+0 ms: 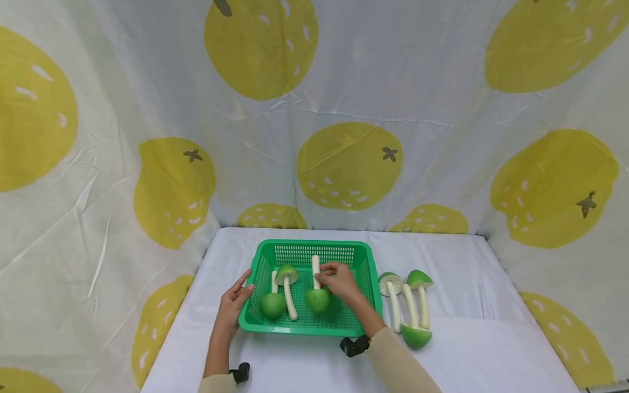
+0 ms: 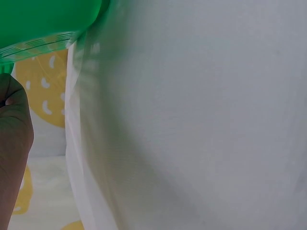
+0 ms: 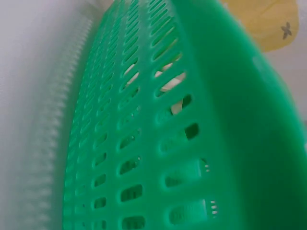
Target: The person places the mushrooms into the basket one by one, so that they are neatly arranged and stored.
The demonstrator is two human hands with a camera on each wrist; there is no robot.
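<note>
A green plastic basket [image 1: 307, 330] stands on the white-covered table. My left hand [image 1: 228, 308] holds its left rim; in the left wrist view, part of that hand [image 2: 12, 129] shows below the basket's edge. My right hand [image 1: 340, 281] reaches inside and pinches the white stem of a green-capped mushroom [image 1: 318, 301], whose cap points toward me. Left of it in the basket lie two more mushrooms, one with its cap near me [image 1: 273, 305] and one with its cap away [image 1: 287, 274]. The basket's slotted wall [image 3: 144, 143] hides the right hand's work in the right wrist view.
Three similar mushrooms lie on the table right of the basket: one at the left [image 1: 390, 285], one with its cap near me [image 1: 416, 337], one at the right [image 1: 420, 279]. A lemon-print curtain [image 1: 265, 120] hangs behind and at both sides.
</note>
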